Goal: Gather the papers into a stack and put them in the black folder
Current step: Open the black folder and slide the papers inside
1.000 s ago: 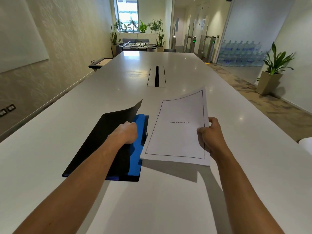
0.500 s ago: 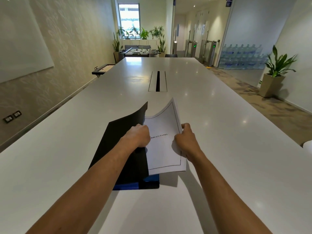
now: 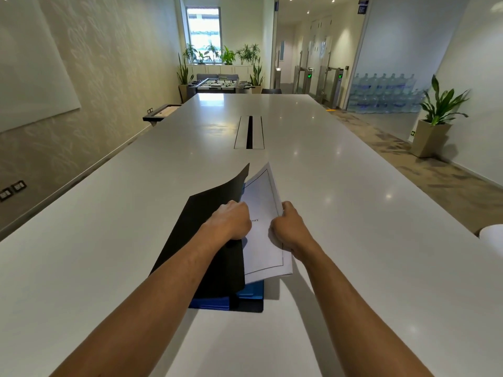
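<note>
A black folder (image 3: 206,240) with a blue inside lies on the white table (image 3: 109,240), its front cover lifted and tilted. My left hand (image 3: 231,221) grips the cover's right edge and holds it up. A stack of white papers (image 3: 264,240) with a thin black border sits partly inside the folder, its left part hidden behind the cover. My right hand (image 3: 288,229) is shut on the stack's right edge. The papers lean up against the raised cover, their near corner over the folder's blue bottom edge (image 3: 245,295).
A cable slot (image 3: 249,131) lies in the table's middle, farther away. A white rounded object (image 3: 492,235) pokes in at the right edge. Potted plant (image 3: 435,118), water bottles (image 3: 381,93) and a football table (image 3: 217,84) stand beyond the table.
My right hand carried the paper stack leftward from beside the folder into it. The left hand kept the cover raised, and the stack now sits deeper behind the cover.
</note>
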{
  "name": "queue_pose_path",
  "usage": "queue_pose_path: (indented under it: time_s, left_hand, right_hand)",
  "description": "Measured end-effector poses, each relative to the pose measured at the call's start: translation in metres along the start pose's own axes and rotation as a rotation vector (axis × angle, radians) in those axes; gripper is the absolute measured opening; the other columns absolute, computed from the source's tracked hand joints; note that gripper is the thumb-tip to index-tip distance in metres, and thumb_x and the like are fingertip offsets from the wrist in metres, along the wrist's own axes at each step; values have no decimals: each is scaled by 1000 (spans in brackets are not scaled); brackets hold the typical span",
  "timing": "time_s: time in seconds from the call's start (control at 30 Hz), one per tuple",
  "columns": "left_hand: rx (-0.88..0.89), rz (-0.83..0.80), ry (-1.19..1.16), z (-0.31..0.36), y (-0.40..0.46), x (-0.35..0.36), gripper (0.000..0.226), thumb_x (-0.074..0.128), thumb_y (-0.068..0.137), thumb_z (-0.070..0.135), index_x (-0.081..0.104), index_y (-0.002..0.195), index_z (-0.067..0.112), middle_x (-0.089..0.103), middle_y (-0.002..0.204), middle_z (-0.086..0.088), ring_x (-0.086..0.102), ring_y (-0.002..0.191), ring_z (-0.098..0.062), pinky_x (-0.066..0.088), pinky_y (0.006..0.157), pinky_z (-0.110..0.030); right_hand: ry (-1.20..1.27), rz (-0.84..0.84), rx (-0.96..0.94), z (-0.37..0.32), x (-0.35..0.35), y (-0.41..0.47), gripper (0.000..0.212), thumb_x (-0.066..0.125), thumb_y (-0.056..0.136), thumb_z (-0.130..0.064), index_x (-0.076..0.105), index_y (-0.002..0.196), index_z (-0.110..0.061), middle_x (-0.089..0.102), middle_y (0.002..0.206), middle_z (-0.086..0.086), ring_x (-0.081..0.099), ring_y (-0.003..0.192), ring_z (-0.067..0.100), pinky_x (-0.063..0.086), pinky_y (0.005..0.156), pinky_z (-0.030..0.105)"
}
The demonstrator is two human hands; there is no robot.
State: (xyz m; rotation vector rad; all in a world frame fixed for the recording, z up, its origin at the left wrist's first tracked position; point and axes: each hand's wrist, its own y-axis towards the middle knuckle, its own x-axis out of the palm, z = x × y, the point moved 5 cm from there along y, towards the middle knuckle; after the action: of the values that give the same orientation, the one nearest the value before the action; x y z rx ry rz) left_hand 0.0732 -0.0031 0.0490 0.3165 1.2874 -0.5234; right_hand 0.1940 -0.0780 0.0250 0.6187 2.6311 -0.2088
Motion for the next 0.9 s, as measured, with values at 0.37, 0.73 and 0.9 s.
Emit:
queue_pose_path:
  time_s: [0.37,0.73,0.9]
  left_hand:
    - [45,-1,-105,31,9,3,19,48,99,24,58,104,9,56,84,-4,61,68,-14,47,58,-20]
    - [82,-35,-160,32,16,25,20,50,95,23,55,114,22,55,98,-1,60,77,-13,45,57,-23]
    - [110,2,-84,40,11,39,16,53,90,30,55,104,23,55,88,0,62,67,-16,59,62,-34]
  right_hand:
    - [-171,-194,-189,5,49,4,26,51,96,-9,50,117,5,61,98,17,62,90,26,48,79,28]
    - [-500,137,-235,26,27,4,25,48,99,-22,57,119,-11,63,112,11,63,91,20,50,80,30]
    - [-522,356,-255,42,10,-2,38,54,94,-26,50,130,-15,53,129,10,66,78,21,42,61,23]
